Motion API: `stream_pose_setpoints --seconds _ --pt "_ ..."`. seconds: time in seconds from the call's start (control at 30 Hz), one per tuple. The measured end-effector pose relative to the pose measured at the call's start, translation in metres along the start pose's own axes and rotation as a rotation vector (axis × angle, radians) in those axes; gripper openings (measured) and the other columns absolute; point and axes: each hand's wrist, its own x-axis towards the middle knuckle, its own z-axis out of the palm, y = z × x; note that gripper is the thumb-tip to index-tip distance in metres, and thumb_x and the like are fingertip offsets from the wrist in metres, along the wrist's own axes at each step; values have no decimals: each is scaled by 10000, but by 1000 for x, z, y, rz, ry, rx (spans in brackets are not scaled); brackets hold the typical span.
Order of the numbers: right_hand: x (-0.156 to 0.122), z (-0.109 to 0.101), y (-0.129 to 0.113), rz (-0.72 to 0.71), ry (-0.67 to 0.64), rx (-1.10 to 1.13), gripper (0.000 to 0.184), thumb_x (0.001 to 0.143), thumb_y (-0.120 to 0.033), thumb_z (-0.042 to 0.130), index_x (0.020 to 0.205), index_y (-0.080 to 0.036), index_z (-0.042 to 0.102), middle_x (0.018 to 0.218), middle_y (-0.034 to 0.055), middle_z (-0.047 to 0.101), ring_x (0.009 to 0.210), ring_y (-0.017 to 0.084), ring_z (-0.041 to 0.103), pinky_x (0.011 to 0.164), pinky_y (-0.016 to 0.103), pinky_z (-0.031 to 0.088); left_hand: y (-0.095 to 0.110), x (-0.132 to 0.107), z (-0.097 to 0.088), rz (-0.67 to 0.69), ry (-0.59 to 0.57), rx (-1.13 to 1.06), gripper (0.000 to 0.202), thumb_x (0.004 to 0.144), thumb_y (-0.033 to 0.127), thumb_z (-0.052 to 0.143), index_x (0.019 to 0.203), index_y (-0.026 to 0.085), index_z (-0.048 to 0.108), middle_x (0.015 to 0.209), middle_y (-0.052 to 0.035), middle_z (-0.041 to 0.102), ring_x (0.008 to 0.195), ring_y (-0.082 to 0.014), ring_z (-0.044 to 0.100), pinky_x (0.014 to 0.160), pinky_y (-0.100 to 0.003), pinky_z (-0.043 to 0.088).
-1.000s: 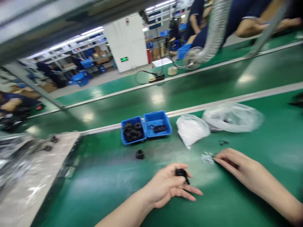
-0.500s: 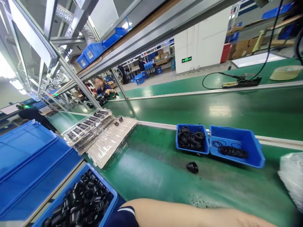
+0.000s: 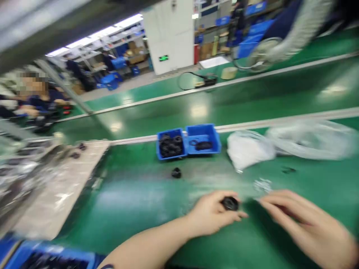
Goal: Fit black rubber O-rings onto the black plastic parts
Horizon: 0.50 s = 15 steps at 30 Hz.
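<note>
- Left hand (image 3: 211, 213) has it: a black rubber fitting (image 3: 230, 203), a stubby ring with a dark hole, cupped by curled fingers, low over the green bench (image 3: 126, 201).
- Right hand (image 3: 304, 224) sits just beside it, fingers loosely spread and blurred; can't tell if they hold anything.
- Work in hand looks like handling this fitting; the moment calls for a steady grip.
- Small silvery parts (image 3: 262, 185) lie near the right fingertips, and a second black fitting (image 3: 176, 172) sits alone on the bench.
- Beyond: two blue plastic bins (image 3: 187, 142) of glossy black rings, then a crumpled white plastic bag (image 3: 248, 149) beside a clear plastic bag (image 3: 311, 140).
</note>
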Motion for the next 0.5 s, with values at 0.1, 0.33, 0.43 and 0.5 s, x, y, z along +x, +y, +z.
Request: stream_pose_setpoints --seconds 0.1,0.33,0.43,0.5 --pt "-14 -4 -11 31 -115 49 134 959 -263 520 916 -271 648 864 67 647 797 200 646 679 314 553 13 1 0 -32 39 46 486 766 348 760 1186 192 574 1260 -143 609 1069 -272 668 969 -433 494" --pt "-19 22 -23 -103 -79 -63 176 964 -121 464 1046 -198 600 899 83 616 875 201 625 750 349 570 14 -2 0 -56 26 215 429 838 234 655 1257 231 565 1290 -106 603 1008 -202 651 974 -368 488" --pt "-22 25 -23 -166 -93 -180 185 953 -87 468 1063 -176 586 893 98 617 840 211 607 732 366 563 13 -5 0 -16 75 397 440 854 242 621 1291 249 568 1239 -105 611 855 -171 635 866 -329 522" --pt "-23 26 -22 -198 -87 -236 172 945 -71 478 1043 -160 587 885 107 619 809 211 598 700 361 558 14 -6 -1 6 79 519 446 873 243 586 1317 249 558 1161 -101 627 725 -141 582 788 -305 529"
